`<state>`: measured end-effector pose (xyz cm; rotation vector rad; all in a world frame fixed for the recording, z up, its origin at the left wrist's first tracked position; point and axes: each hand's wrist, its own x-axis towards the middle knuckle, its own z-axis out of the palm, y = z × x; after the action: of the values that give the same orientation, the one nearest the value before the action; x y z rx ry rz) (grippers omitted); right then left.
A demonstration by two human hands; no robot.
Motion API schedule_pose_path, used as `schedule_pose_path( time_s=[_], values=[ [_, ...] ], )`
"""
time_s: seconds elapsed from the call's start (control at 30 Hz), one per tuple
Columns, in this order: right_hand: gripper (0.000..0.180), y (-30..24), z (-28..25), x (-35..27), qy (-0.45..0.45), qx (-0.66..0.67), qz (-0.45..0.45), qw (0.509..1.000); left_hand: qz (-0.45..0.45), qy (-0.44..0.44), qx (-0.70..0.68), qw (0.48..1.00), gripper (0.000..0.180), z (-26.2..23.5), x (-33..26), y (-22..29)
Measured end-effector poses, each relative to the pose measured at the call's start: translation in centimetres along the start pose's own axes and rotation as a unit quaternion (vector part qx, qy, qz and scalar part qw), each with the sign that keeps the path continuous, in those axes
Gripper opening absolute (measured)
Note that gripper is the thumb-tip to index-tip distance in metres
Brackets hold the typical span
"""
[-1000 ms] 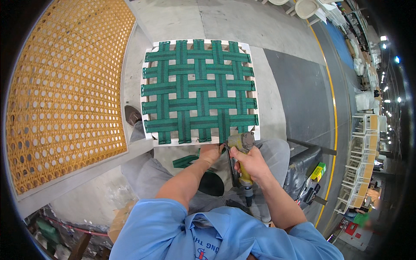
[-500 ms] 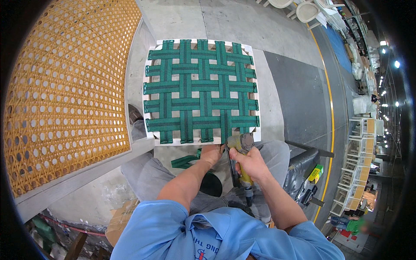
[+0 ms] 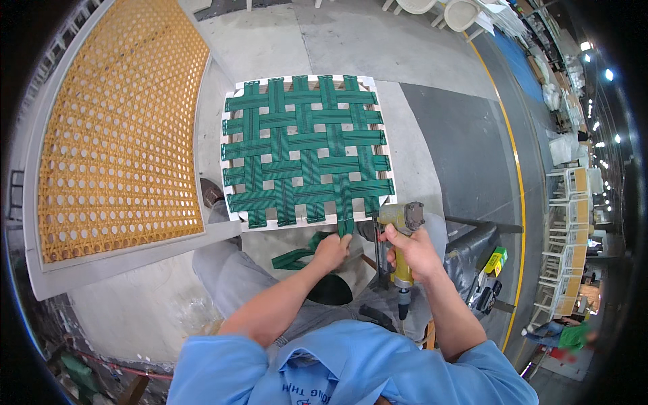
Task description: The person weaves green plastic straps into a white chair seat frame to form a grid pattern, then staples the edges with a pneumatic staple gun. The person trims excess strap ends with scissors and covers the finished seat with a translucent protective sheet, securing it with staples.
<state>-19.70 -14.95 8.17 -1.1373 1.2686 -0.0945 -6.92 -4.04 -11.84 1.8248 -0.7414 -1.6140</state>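
In front of me is a white seat frame (image 3: 392,200) covered with woven green webbing (image 3: 304,144). One webbing strap (image 3: 345,227) hangs over the frame's near edge, and my left hand (image 3: 333,252) is closed around it just below that edge. My right hand (image 3: 416,253) grips a yellow pneumatic staple gun (image 3: 403,217), held upright beside the frame's near right corner and apart from the strap. Its black magazine faces the left hand, and a hose fitting (image 3: 403,304) shows at the bottom of its handle. A loose length of green webbing (image 3: 291,259) lies below the left wrist.
A cane-mesh panel (image 3: 125,145) in a pale frame rises at the left. To the right stand a dark padded stool (image 3: 466,260) and a yellow-green box (image 3: 495,261). White chair frames (image 3: 560,229) line up beyond the yellow floor line; a person in green (image 3: 574,335) is far right.
The staple gun has moved right, away from the strap at the frame's edge. My left hand now shows plainly on the strap, pulling it straight down. The whole view has tilted and shifted.
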Motion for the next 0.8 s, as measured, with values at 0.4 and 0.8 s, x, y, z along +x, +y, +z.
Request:
schedule_pose_path(
  time_s=[0.4, 0.8],
  values=[
    [0.031, 1.0, 1.4, 1.8, -0.049, -0.009, 0.021, 0.999, 0.056, -0.024, -0.236, 0.97, 0.034, -11.0, -0.9, 9.4],
    [0.03, 1.3, 3.4, 4.6, -0.027, -0.046, 0.058, 0.997, 0.017, -0.026, -0.263, 0.964, 0.036, -10.7, 2.8, 8.3]
  ],
)
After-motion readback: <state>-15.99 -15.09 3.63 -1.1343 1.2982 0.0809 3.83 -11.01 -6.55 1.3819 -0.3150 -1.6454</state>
